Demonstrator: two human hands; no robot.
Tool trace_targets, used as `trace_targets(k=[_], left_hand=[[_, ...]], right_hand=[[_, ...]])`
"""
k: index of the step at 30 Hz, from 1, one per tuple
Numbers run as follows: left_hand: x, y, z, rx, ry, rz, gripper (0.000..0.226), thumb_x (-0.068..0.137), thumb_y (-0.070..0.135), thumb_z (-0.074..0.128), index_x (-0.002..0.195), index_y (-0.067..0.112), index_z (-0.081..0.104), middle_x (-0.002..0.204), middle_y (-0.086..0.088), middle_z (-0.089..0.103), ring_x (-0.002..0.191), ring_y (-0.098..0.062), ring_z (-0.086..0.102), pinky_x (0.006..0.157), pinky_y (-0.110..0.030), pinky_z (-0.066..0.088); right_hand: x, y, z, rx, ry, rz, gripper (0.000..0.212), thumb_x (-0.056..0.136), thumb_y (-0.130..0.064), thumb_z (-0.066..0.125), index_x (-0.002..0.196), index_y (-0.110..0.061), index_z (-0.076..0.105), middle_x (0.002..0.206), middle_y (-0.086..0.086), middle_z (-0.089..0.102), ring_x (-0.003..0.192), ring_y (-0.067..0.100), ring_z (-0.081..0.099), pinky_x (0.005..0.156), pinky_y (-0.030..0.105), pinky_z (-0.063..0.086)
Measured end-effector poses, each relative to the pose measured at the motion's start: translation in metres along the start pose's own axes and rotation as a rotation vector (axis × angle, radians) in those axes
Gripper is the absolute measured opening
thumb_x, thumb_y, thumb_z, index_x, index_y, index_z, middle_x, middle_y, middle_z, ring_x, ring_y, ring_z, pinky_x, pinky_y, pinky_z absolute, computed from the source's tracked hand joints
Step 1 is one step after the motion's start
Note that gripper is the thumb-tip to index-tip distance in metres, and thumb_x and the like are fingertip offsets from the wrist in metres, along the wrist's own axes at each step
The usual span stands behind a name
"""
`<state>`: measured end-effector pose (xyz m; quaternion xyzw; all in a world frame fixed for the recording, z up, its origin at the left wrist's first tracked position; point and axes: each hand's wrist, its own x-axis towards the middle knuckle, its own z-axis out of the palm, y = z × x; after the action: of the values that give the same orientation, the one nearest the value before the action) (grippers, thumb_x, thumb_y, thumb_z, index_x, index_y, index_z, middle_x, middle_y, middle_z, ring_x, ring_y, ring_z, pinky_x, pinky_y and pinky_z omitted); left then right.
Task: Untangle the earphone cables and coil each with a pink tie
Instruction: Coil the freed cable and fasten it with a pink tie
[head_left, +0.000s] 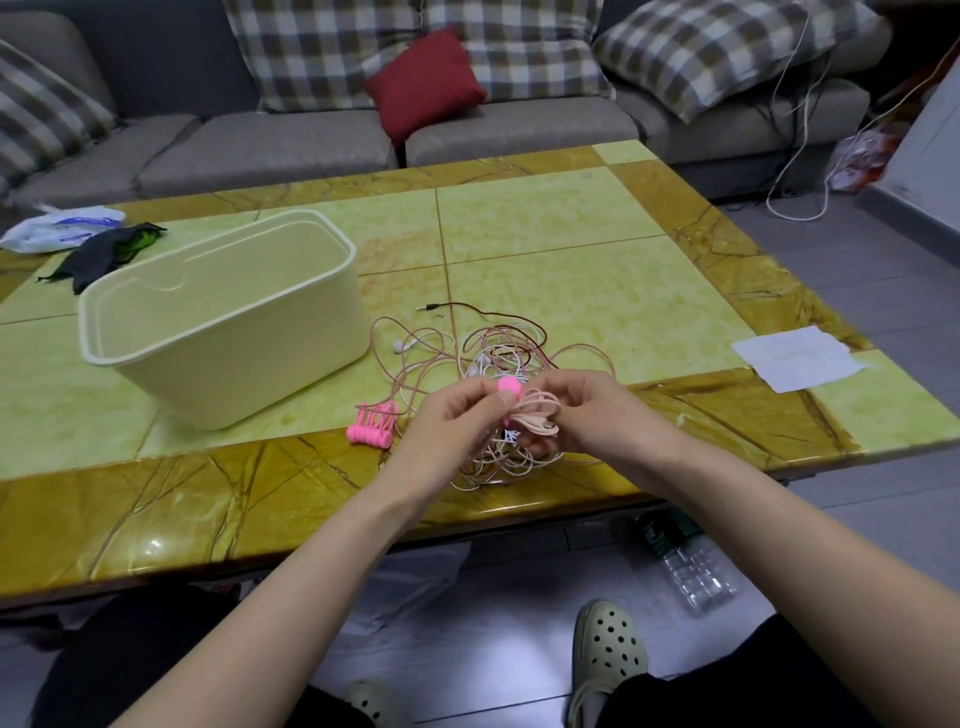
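The left hand (457, 415) pinches a pink tie (508, 385) onto the coiled cable (540, 415) gripped by the right hand (576, 410), so one coil seems nearly bound, while the tangle (501, 356) and spare ties (371, 427) wait on the table (571, 249).

this is looking like a home living room. a grey sofa (311, 150) is stretching well beyond the left hand (452, 415) and right hand (587, 410), carrying checked cushions (332, 52) and a red cushion (426, 78). a low green-and-amber table (545, 234) is sitting under the hands. nearer than the hands, a foot in a perforated clog (608, 649) is resting on grey floor tiles (883, 519); white cords (795, 216) are trailing far right.
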<state>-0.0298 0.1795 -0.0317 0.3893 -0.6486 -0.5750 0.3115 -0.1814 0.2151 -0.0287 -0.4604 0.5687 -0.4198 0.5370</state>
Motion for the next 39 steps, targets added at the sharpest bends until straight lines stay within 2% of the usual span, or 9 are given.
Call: trace_targets(k=[6,9,12,17,22,26,29,34,39], left_hand=[[0.003,0.001,-0.005,0.137,-0.078,0.052,0.011,0.089,0.022,0.061,0.081,0.016,0.066,0.058,0.012,0.055,0.054,-0.004,0.042,0.055,-0.018,0.035],[0.004,0.001,-0.004,0.251,-0.027,0.078,0.007,0.086,0.019,0.066,0.080,0.017,0.066,0.072,0.007,0.064,0.060,-0.003,0.052,0.064,-0.025,0.046],[0.005,-0.003,-0.004,0.367,0.049,0.132,0.013,0.083,0.021,0.069,0.073,0.025,0.063,0.065,0.017,0.061,0.061,-0.002,0.054,0.068,-0.027,0.048],[0.002,-0.010,-0.002,0.458,0.160,0.188,0.018,0.082,0.017,0.070,0.073,0.028,0.059,0.068,0.015,0.057,0.066,0.001,0.051,0.065,-0.015,0.038],[-0.002,-0.013,0.000,0.348,0.240,0.149,0.025,0.082,0.020,0.070,0.085,0.032,0.048,0.076,0.014,0.062,0.076,-0.004,0.056,0.072,-0.021,0.042],[-0.001,-0.014,-0.003,0.401,0.219,0.195,0.008,0.084,0.020,0.068,0.089,0.026,0.064,0.076,0.016,0.064,0.074,0.007,0.057,0.066,-0.008,0.041],[-0.001,-0.016,-0.004,0.405,0.227,0.223,0.005,0.085,0.018,0.067,0.089,0.018,0.069,0.077,0.016,0.065,0.075,0.008,0.057,0.068,-0.008,0.042],[0.000,-0.020,-0.009,0.475,0.229,0.220,0.004,0.084,0.026,0.066,0.084,0.028,0.062,0.080,0.009,0.063,0.083,-0.010,0.059,0.081,-0.034,0.048],[-0.004,-0.027,-0.008,0.512,0.228,0.136,0.012,0.088,0.030,0.060,0.081,0.035,0.052,0.091,-0.001,0.063,0.097,-0.022,0.054,0.095,-0.048,0.038]], right_hand=[[0.001,-0.003,-0.003,0.022,0.028,0.032,0.016,0.091,-0.017,0.059,0.083,-0.010,0.071,0.079,0.011,0.065,0.075,0.021,0.055,0.077,0.037,0.044],[0.000,-0.009,-0.009,0.030,0.005,0.070,0.020,0.091,-0.018,0.059,0.094,-0.001,0.068,0.085,0.014,0.066,0.078,0.020,0.059,0.075,0.029,0.051],[0.000,-0.016,-0.012,-0.006,-0.031,0.076,0.020,0.089,-0.018,0.061,0.099,-0.002,0.068,0.084,0.010,0.068,0.073,0.012,0.062,0.070,0.019,0.054],[-0.001,-0.016,-0.006,-0.089,0.018,0.011,0.025,0.081,-0.010,0.070,0.106,-0.005,0.065,0.082,0.004,0.071,0.063,0.000,0.063,0.059,0.010,0.048],[-0.001,-0.010,0.003,-0.035,0.063,-0.027,0.022,0.083,0.003,0.065,0.102,-0.009,0.064,0.081,0.002,0.070,0.060,-0.002,0.063,0.058,0.011,0.048],[0.000,-0.007,0.009,-0.048,0.113,-0.048,0.024,0.081,0.003,0.068,0.091,-0.018,0.061,0.077,-0.003,0.071,0.061,0.001,0.063,0.063,0.015,0.050],[0.001,-0.004,0.012,-0.066,0.191,-0.057,0.030,0.078,0.000,0.072,0.099,-0.016,0.057,0.078,-0.004,0.069,0.064,0.008,0.065,0.069,0.023,0.052],[0.000,-0.005,0.012,-0.087,0.224,-0.067,0.030,0.077,0.000,0.072,0.097,-0.018,0.058,0.076,-0.004,0.066,0.062,0.009,0.062,0.064,0.018,0.051],[-0.005,-0.005,0.007,-0.151,0.211,-0.083,0.028,0.078,0.000,0.072,0.087,-0.023,0.060,0.077,-0.002,0.066,0.066,0.013,0.061,0.063,0.017,0.049]])
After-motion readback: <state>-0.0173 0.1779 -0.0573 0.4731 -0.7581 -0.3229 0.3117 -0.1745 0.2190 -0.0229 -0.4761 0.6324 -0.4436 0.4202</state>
